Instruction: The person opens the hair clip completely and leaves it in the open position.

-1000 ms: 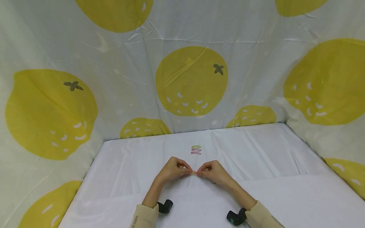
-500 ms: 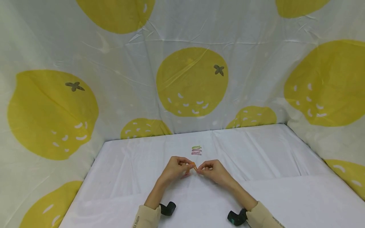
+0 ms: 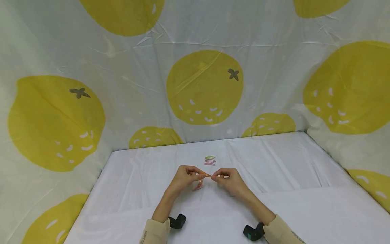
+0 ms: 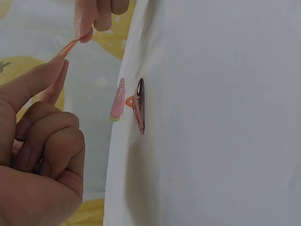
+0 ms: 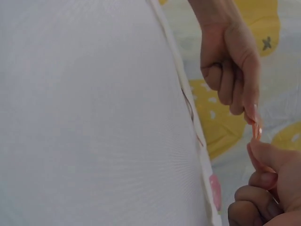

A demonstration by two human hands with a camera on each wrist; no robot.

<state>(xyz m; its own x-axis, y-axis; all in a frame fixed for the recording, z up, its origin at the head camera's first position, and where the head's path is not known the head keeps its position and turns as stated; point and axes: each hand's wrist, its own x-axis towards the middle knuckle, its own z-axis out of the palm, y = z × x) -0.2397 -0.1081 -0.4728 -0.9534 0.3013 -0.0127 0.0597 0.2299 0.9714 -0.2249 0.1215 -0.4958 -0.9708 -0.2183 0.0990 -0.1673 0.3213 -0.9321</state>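
Between the fingertips of both hands is an orange snap hair clip [image 3: 208, 175], raised above the white cloth. My left hand [image 3: 183, 178] pinches one end with thumb and forefinger, its other fingers curled into the palm. The opposite end is pinched by my right hand [image 3: 230, 180]. The left wrist view shows the orange clip [image 4: 69, 48] slanting between the two hands, its ends covered by fingertips. Below the left hand lie loose hair clips [image 3: 199, 186], pink and orange ones among them. Farther back, green and pink clips [image 3: 210, 160] lie in a short stack of rows.
White cloth [image 3: 292, 210] covers the table. Around it hang curtains printed with large yellow lemons [image 3: 204, 88]. Black angled wrist mounts [image 3: 177, 221] stick out from both beige sleeves [image 3: 155, 231]. A pink clip [image 4: 118, 100] lies beside a dark one [image 4: 142, 84].
Both hands have risen slightly, away from the body. The orange clip tilted between them, then levelled out. Loose clips under the left hand have come into sight.
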